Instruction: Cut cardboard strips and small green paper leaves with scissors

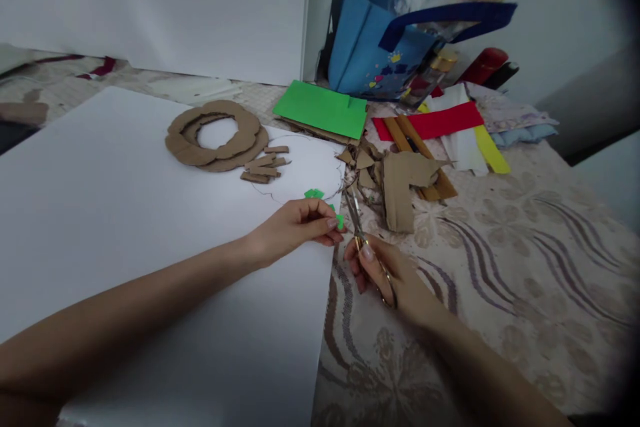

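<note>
The right hand [383, 263] has its fingers curled on the handles of the scissors [355, 217], whose blades point away from the person. Just beside, the left hand [300, 222] is pinching a small green piece [341, 221] at the edge of the white sheet [150, 213]. Beyond this hand lie green bits [313, 193], then cardboard strips [264, 171], stacked cardboard rings [249, 127], and behind them a blue bag [350, 40].

Green on scraps [314, 193] at centre, white on paper [125, 173] at left, wavy brown stripes on tablecloth [565, 320], lower right.
</note>
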A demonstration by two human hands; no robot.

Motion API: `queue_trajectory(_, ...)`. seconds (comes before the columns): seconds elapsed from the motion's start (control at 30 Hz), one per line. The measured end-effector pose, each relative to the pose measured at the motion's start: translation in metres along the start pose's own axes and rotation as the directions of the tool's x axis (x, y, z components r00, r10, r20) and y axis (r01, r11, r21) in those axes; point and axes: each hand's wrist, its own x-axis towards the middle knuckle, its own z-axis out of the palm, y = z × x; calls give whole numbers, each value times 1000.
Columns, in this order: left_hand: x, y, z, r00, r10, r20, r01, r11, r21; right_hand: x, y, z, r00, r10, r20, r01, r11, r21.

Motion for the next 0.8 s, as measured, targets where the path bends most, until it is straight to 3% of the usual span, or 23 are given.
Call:
queue_trajectory(0.2, 2, 3, 0, 999, 3, -33, -7, 993, -114, -1, 1, 1, 1000, 0, -3, 0, 989, -148)
queue_trajectory(0.8, 2, 8, -2, 1000, -11, -22, 9, 994, -110, -3, 6, 1, 998, 49, 28, -46, 993, -109)
